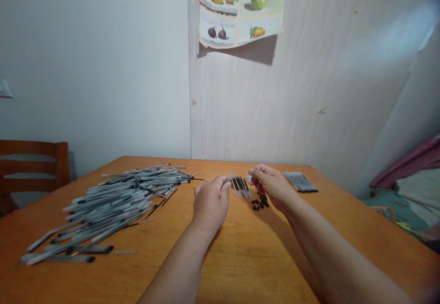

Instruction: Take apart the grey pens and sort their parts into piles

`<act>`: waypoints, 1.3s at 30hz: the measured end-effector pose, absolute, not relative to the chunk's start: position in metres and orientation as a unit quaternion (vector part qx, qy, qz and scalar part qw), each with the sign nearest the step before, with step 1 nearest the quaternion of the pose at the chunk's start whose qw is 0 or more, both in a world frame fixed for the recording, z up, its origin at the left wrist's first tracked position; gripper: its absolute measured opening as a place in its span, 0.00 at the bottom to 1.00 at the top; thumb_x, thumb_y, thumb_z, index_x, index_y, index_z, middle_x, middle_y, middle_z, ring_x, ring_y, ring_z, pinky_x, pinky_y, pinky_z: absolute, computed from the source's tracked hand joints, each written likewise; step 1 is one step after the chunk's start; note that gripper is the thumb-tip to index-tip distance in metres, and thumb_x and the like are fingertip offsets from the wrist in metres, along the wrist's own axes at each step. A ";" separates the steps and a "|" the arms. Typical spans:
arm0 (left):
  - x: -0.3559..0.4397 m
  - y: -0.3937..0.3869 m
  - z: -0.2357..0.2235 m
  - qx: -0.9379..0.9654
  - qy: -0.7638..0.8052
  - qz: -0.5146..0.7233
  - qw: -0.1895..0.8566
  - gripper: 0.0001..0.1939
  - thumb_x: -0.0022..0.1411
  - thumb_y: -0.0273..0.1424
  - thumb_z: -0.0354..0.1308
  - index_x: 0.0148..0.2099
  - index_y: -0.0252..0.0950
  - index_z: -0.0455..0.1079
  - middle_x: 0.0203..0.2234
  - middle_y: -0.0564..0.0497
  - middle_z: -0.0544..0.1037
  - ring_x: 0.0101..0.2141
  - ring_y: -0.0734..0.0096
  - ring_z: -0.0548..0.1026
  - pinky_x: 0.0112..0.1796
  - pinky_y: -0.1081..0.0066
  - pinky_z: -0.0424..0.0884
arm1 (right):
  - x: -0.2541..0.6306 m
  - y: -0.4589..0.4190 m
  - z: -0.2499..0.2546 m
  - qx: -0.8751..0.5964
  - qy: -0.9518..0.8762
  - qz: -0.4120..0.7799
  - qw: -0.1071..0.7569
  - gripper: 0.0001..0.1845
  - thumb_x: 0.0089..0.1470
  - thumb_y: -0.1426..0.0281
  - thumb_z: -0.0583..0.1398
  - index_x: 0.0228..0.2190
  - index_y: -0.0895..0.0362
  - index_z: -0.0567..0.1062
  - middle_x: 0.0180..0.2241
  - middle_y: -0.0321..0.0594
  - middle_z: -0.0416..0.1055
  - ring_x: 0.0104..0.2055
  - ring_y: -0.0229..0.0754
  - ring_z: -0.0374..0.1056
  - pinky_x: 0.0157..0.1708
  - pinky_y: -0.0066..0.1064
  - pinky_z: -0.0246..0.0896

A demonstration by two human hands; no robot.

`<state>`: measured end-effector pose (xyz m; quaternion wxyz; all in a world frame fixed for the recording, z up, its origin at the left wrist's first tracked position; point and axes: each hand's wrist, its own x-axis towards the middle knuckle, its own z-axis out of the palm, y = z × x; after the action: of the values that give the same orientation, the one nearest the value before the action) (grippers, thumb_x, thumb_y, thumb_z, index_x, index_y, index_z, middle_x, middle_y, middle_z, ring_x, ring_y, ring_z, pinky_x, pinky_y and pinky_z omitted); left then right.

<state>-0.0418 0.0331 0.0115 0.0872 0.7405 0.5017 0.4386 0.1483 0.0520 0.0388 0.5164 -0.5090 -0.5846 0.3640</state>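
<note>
My left hand (211, 199) is closed, with thumb and fingers pinching a thin grey pen barrel (230, 176) that sticks out past the fingertips. To its right, my right hand (273, 186) pinches a small whitish, see-through piece (249, 177), too blurred to name exactly. Between the two hands lies a short row of black-and-clear pen parts (241, 186), side by side on the table. Small black caps (261, 202) lie in a loose cluster just below my right hand.
A large heap of grey pens (113, 198) with black ends spreads over the left of the wooden table (240, 258). Beyond my right hand is a neat row of grey pens (299, 181). A wooden chair (34, 164) stands at the left; fabric (409, 194) lies at the right.
</note>
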 end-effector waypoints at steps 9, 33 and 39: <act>-0.046 0.044 0.007 0.652 0.535 0.512 0.164 0.13 0.65 0.38 0.51 0.44 0.41 0.75 0.36 0.50 0.81 0.37 0.66 0.77 0.39 0.71 0.65 | 0.177 0.089 -0.011 -0.669 -0.650 0.114 0.341 0.07 0.48 0.69 0.55 0.20 0.55 0.67 0.20 0.33 0.65 0.25 0.36 0.60 0.24 0.26 0.46; -0.048 0.047 0.008 0.609 0.533 0.551 0.205 0.13 0.64 0.38 0.52 0.42 0.40 0.75 0.33 0.51 0.81 0.33 0.69 0.77 0.34 0.73 0.66 | 0.139 0.110 -0.014 -0.760 -0.635 0.077 0.119 0.13 0.52 0.64 0.58 0.35 0.56 0.80 0.41 0.53 0.78 0.45 0.55 0.74 0.37 0.37 0.65; -0.048 0.045 0.010 0.605 0.531 0.554 0.209 0.13 0.64 0.39 0.52 0.42 0.39 0.75 0.33 0.51 0.81 0.33 0.69 0.77 0.34 0.72 0.66 | 0.137 0.114 -0.016 -0.765 -0.629 0.085 0.108 0.13 0.50 0.65 0.59 0.35 0.57 0.81 0.41 0.54 0.78 0.45 0.54 0.74 0.37 0.35 0.66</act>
<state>-0.0480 0.0453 0.0100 0.2088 0.6054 0.5314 0.5545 0.1369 0.1140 -0.0163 0.1085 -0.7650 -0.6290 0.0854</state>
